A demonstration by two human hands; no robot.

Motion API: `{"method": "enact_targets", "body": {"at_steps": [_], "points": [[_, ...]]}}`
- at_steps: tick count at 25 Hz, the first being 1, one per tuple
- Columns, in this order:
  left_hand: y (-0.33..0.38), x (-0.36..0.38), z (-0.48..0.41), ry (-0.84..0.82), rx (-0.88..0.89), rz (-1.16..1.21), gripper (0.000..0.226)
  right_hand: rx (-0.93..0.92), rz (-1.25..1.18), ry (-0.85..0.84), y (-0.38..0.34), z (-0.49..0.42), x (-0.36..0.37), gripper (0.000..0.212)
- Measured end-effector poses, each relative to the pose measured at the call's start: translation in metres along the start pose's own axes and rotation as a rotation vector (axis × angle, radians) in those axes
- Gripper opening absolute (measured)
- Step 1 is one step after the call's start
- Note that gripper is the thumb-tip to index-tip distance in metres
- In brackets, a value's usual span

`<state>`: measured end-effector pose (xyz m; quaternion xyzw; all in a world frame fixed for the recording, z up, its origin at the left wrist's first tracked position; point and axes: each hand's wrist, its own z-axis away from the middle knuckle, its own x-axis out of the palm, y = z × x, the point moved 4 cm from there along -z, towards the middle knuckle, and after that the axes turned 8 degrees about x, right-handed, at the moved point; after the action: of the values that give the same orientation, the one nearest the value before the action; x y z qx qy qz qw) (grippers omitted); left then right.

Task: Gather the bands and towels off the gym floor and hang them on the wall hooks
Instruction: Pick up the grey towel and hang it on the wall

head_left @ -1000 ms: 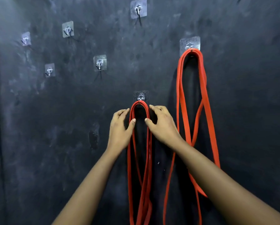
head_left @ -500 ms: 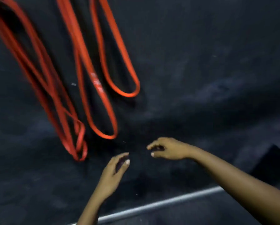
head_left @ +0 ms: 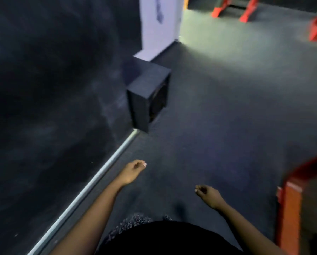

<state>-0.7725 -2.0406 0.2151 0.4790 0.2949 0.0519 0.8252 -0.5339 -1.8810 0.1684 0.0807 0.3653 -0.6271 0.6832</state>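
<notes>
The red bands we had been settling on the wall hooks a second ago had passed out of our view. Our head had swung down and to the right, so the dark wall [head_left: 53, 89] now filled only the left side and the gym floor [head_left: 227, 126] spread ahead of us. Both hands had come away from the band. Our left hand [head_left: 133, 171] hung over the floor near the pale metal strip [head_left: 102, 172] that ran along the foot of the wall, its fingers loosely curled and holding nothing. Our right hand [head_left: 207, 195] hung nearer to us and well apart from the left, likewise loosely curled and empty.

Farther along that edge of the floor a black box [head_left: 146, 100] stood against the wall, too blurred for us to read its open-looking right face. Beyond it rose a white panel [head_left: 159, 30]. At the floor's far right corner stood red equipment legs [head_left: 233, 8], and at its near right edge a red-orange frame [head_left: 290, 208]. Our dark garment [head_left: 163, 238] filled the bottom of the view.
</notes>
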Motion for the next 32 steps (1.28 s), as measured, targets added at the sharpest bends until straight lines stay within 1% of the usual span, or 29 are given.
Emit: {"method": "enact_targets", "body": {"at_steps": [4,6,8,10,12,13,15,16,18,20,22,23,24,25,27,29,31,32], "points": [[0.077,0.110,-0.097,-0.296,0.135,-0.145,0.030,0.283,-0.248,0.093,0.134,-0.011,-0.042,0.030],[0.108,0.156,-0.136,-0.434,0.197,-0.212,0.030,0.411,-0.311,0.072,0.183,-0.026,-0.051,0.027],[0.126,0.192,-0.181,-0.538,0.201,-0.276,0.030,0.483,-0.353,0.030,0.219,-0.057,-0.068,0.033],[0.134,0.213,-0.231,-0.542,0.140,-0.273,0.028,0.524,-0.357,-0.049,0.241,-0.096,-0.098,0.025],[0.145,0.220,-0.281,-0.478,0.001,-0.213,0.027,0.527,-0.399,-0.093,0.245,-0.139,-0.151,0.022],[0.154,0.221,-0.302,-0.429,-0.056,-0.177,0.027,0.497,-0.391,-0.080,0.241,-0.158,-0.187,0.024],[0.192,0.232,-0.361,-0.342,-0.134,-0.124,0.030,0.402,-0.355,-0.015,0.226,-0.199,-0.283,0.021],[0.218,0.241,-0.391,-0.325,-0.153,-0.110,0.030,0.345,-0.348,0.051,0.217,-0.217,-0.332,0.021],[0.273,0.267,-0.455,-0.318,-0.154,-0.110,0.029,0.248,-0.391,0.196,0.206,-0.249,-0.421,0.030],[0.326,0.304,-0.519,-0.368,-0.101,-0.140,0.029,0.204,-0.464,0.288,0.212,-0.277,-0.486,0.031],[0.379,0.348,-0.581,-0.416,-0.029,-0.199,0.032,0.235,-0.526,0.349,0.239,-0.312,-0.529,0.030],[0.403,0.366,-0.602,-0.434,0.022,-0.219,0.031,0.255,-0.563,0.361,0.253,-0.325,-0.538,0.030],[0.437,0.398,-0.638,-0.469,0.074,-0.236,0.031,0.295,-0.608,0.377,0.278,-0.350,-0.558,0.031],[0.469,0.430,-0.672,-0.507,0.125,-0.259,0.031,0.360,-0.639,0.376,0.306,-0.372,-0.574,0.033],[0.533,0.489,-0.726,-0.565,0.191,-0.316,0.030,0.502,-0.716,0.318,0.359,-0.401,-0.604,0.036],[0.593,0.541,-0.766,-0.674,0.251,-0.368,0.031,0.604,-0.797,0.253,0.405,-0.423,-0.638,0.036],[0.644,0.588,-0.803,-0.792,0.316,-0.419,0.032,0.653,-0.813,0.238,0.441,-0.446,-0.680,0.022],[0.669,0.611,-0.825,-0.826,0.335,-0.419,0.033,0.670,-0.814,0.241,0.454,-0.460,-0.708,0.016]]}}
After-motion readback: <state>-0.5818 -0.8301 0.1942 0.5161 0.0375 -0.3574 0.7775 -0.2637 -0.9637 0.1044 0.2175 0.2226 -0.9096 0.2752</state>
